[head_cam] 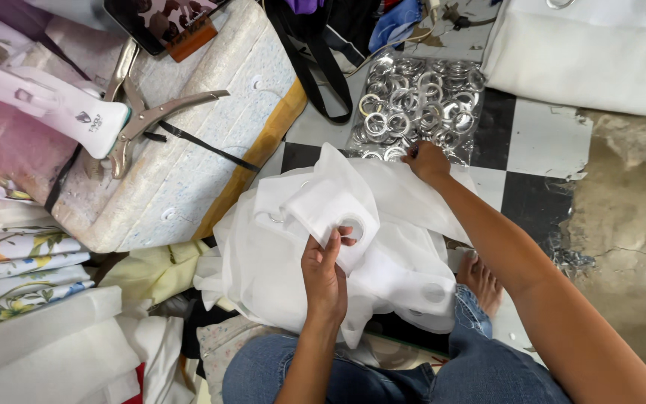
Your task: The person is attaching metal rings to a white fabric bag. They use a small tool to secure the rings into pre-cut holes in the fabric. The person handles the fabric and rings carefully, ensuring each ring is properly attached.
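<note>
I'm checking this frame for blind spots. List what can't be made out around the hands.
- Head view: right hand fingertips, hidden behind the hand at the bag of metal rings; a grasp can't be told.
- Left hand palm side, hidden against the white curtain fabric.
- Pliers head, covered by a white tool.

Bare checkered floor (540,142) right of ring bag (416,101) — cushion (188,150), punch pliers (143,112) crowding left.
</note>
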